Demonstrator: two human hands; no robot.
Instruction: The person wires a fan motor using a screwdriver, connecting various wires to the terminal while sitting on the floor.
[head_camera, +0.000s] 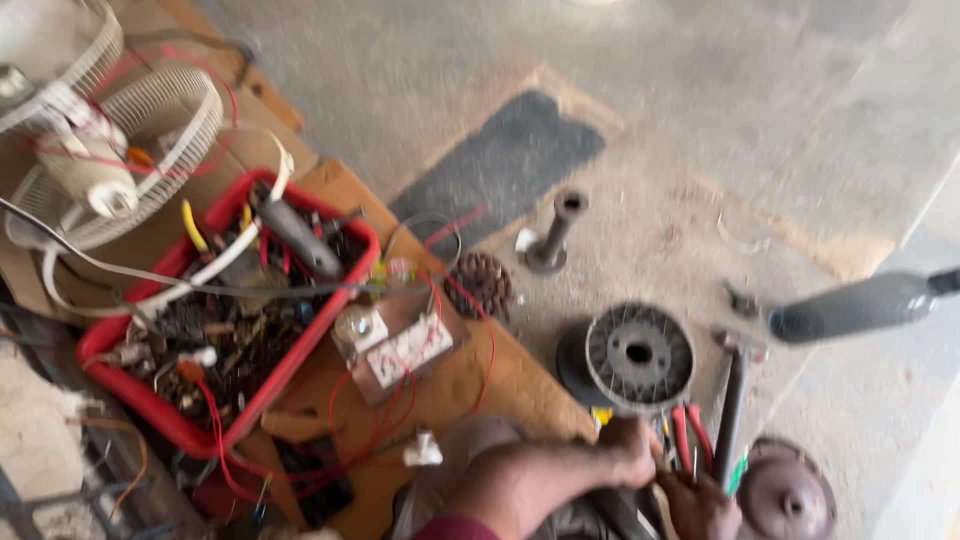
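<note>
Far left sat white fan guards (150, 120), then a red tray (290, 365) crammed with wires and parts, its edge right up against a brown cardboard sheet (510, 385). Past that, bare concrete floor (700, 90) with loads of open room up top. A grey motor rotor (638, 355) lay just above the hands. The left hand (630, 450) was curled around red-handled pliers (690, 435), though blur made the grip hard to judge. The right hand (705, 505) sat just beside it; couldn't tell if it held anything.
</note>
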